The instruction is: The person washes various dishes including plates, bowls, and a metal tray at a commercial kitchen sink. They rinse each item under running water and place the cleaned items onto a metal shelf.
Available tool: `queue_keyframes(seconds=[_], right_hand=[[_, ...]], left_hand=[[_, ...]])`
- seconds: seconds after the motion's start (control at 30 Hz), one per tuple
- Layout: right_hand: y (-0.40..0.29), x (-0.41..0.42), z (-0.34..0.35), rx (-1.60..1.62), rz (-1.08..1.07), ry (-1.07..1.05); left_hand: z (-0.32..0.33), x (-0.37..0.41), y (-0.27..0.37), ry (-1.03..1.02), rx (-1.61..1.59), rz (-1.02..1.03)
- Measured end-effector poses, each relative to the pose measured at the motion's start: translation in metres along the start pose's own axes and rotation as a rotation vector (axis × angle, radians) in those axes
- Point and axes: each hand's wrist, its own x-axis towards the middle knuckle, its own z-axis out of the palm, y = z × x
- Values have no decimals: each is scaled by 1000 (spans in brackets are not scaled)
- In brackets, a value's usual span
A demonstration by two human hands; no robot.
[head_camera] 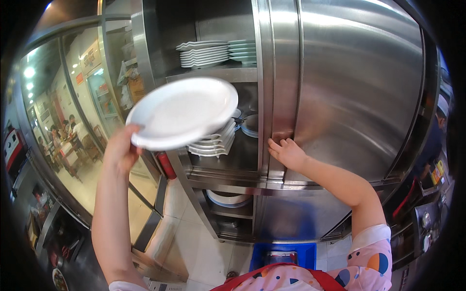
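My left hand [122,147] grips a white oval plate [185,109] by its near left rim. The plate is raised in front of a steel cabinet, tilted, and nothing lies on it. Behind it, partly hidden, a stack of white square dishes [213,145] stands on the middle shelf. With fingers bent, my right hand [285,154] touches the recessed handle of the steel sliding door [349,94]. The door's left edge borders the cabinet's uncovered shelves.
Stacked white plates [204,54] and pale green plates [242,51] fill the upper shelf. Large bowls [229,198] sit below. A blue crate [309,254] stands on the floor before me. Glass panels rise at left; another person [433,138] is at far right.
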Motion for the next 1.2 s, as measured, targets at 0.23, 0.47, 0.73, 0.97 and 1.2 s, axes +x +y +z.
queue_keyframes(seconds=[0.23,0.47,0.73,0.97,1.2], right_hand=[[0,-1,-15,11,-11,-29],[8,-21,-8,23,65,-24],[17,-35,-17,34,117,-34],[18,-39,-26,356,291,3],[-11,74,0,705,633,308]], left_hand=[[90,92,74,-161,-105,136],[76,124,26,-223,-2,110],[4,58,-59,-441,-54,-119],[-19,34,-149,-496,-105,-506],[26,35,-247,-429,-85,-552]])
